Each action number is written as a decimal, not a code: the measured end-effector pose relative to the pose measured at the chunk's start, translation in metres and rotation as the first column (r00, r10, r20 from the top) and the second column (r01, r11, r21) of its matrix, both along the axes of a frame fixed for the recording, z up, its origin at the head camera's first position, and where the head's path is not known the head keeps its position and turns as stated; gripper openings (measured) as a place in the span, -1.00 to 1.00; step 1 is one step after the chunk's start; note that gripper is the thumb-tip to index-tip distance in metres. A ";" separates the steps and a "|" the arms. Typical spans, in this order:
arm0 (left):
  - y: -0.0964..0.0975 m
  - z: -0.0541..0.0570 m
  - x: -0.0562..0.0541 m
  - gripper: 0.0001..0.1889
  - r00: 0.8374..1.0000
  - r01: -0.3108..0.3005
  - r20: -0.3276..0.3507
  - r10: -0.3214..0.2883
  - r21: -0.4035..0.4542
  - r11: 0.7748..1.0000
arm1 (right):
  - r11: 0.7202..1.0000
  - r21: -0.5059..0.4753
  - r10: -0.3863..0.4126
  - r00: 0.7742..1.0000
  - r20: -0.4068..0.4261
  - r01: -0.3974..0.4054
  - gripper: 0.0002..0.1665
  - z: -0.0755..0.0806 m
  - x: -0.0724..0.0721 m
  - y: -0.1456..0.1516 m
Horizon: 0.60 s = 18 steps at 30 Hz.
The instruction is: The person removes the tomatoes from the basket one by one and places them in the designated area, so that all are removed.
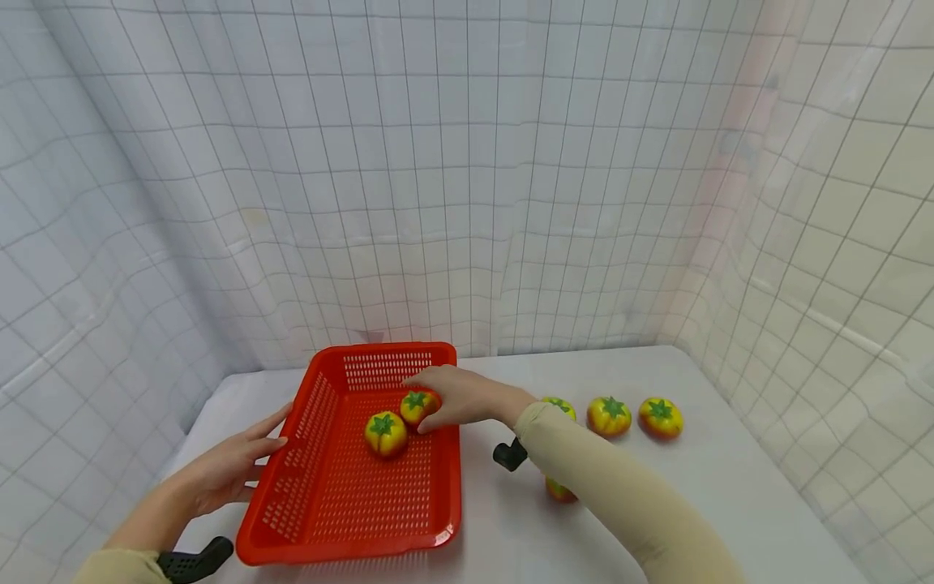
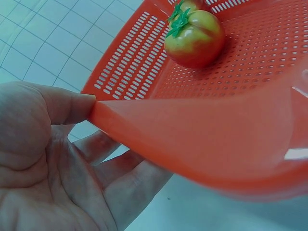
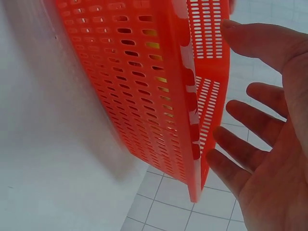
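Note:
A red slotted plastic basket [image 1: 357,511] holds two yellow-red tomatoes with green leafy tops. One tomato [image 1: 385,435] lies near the middle; the other tomato [image 1: 417,410] is beside it, next to my right hand [image 1: 467,397]. That hand reaches over the basket's right rim. In the right wrist view its fingers [image 3: 252,118] are spread and nothing is seen between them. At the left rim, my left hand [image 1: 219,474] pinches the basket's edge, thumb on top and fingers below, as the left wrist view shows.
On the white table [image 1: 503,527] to the right lie more tomatoes: a tomato [image 1: 609,417], another tomato [image 1: 661,418] at far right, and a tomato [image 1: 559,490] partly behind the right sleeve. A further tomato [image 1: 560,405] is half hidden. Gridded white sheets [image 1: 467,203] surround the table.

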<state>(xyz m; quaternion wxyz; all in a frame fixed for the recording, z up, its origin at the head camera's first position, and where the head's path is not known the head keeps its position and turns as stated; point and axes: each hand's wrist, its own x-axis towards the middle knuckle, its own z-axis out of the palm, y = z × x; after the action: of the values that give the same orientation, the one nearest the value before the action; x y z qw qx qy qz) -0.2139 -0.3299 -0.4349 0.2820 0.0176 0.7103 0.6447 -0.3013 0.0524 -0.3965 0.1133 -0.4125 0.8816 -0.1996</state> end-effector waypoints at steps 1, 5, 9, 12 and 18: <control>0.000 0.000 0.000 -0.17 1.000 0.000 0.001 0.000 0.003 1.000 | 1.000 0.014 0.005 1.000 -0.002 -0.005 -0.19 0.000 -0.001 -0.002; 0.000 -0.001 0.001 -0.17 1.000 0.001 0.001 -0.001 0.010 1.000 | 0.996 0.093 0.016 0.999 -0.038 -0.012 -0.14 0.000 -0.003 -0.011; 0.001 -0.001 0.001 -0.18 1.000 -0.005 -0.001 0.005 0.005 1.000 | 0.991 0.133 0.019 0.998 -0.060 -0.011 -0.13 -0.002 -0.005 -0.019; 0.001 0.000 0.001 -0.17 1.000 -0.009 0.002 0.009 0.005 1.000 | 0.990 0.142 0.017 0.998 -0.053 -0.009 -0.14 -0.003 -0.005 -0.025; 0.002 0.001 0.003 -0.18 1.000 -0.017 0.007 0.017 0.002 1.000 | 0.983 0.181 0.026 0.997 -0.067 -0.013 -0.17 -0.005 -0.006 -0.041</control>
<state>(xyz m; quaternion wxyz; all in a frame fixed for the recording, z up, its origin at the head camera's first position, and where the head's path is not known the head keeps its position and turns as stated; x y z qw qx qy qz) -0.2113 -0.3277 -0.4342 0.2790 0.0099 0.7087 0.6480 -0.3069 0.0112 -0.4012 0.1217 -0.4157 0.8954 -0.1035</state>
